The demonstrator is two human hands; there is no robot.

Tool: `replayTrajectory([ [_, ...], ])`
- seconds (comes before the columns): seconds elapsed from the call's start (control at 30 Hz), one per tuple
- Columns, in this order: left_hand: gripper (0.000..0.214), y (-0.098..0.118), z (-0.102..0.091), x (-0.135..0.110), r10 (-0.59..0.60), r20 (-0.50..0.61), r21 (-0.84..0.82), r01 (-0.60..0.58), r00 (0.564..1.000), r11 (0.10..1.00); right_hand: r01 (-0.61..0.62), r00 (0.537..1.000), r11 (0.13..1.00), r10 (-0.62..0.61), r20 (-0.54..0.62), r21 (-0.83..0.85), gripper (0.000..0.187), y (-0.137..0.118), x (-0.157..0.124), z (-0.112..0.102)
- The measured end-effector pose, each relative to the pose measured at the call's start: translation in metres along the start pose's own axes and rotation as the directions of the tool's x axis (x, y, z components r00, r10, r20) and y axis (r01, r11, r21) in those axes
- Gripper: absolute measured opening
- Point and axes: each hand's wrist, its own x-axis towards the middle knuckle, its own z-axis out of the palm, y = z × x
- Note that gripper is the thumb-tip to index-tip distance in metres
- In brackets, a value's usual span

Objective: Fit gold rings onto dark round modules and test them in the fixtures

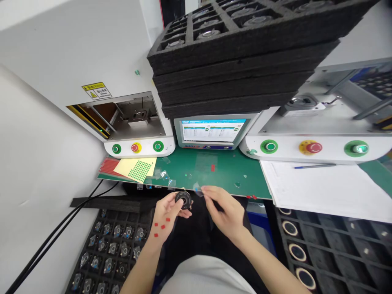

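Lower centre: left hand [169, 209] clasps round black part [186, 196], probably rigid, light; grip rim. Right hand [226, 211] pinches clear plastic film [197, 189], likely floppy.

Warning-triangle label [97, 90]: left machine [76, 49] | monitor [199, 136]: text too small

Bright light on my left grip [167, 213] | screen [211, 131] glowing | glints off plastic scraps [164, 174] | shadow below my table [223, 179] | edges stretched

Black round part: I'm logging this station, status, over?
Left hand holding black round part. Right hand pinching clear film, apart from it. Film scraps on green table; nothing visibly blocking.
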Motion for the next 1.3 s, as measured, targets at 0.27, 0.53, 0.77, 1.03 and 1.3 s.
replayTrajectory([
  [0.27, 0.053, 0.006, 0.014, -0.003, -0.115, 0.24, 0.15, 0.081, 0.964, 0.985, 0.521, 0.84, 0.847, -0.488, 0.238, -0.102, 0.018, -0.015, 0.006, -0.033],
  [0.53, 0.063, 0.005, 0.016, -0.007, -0.119, 0.3, 0.185, 0.064, 0.946, 0.981, 0.543, 0.803, 0.834, -0.481, 0.353, -0.098, 0.024, -0.014, -0.002, -0.036],
  [0.77, 0.052, 0.006, 0.015, -0.004, -0.119, 0.265, 0.183, 0.071, 0.957, 0.981, 0.589, 0.761, 0.792, -0.476, 0.442, -0.162, 0.026, -0.02, 0.006, -0.043],
  [1.03, 0.062, -0.003, 0.032, -0.003, -0.252, 0.294, 0.3, 0.161, 0.922, 0.94, 0.539, 0.803, 0.82, -0.432, 0.41, -0.194, 0.024, -0.015, -0.027, -0.054],
  [1.3, 0.056, -0.045, 0.081, 0.012, -0.191, 0.316, 0.426, 0.041, 0.929, 0.904, 0.046, 0.977, 0.869, 0.064, 0.204, -0.492, 0.024, 0.033, -0.136, -0.13],
])
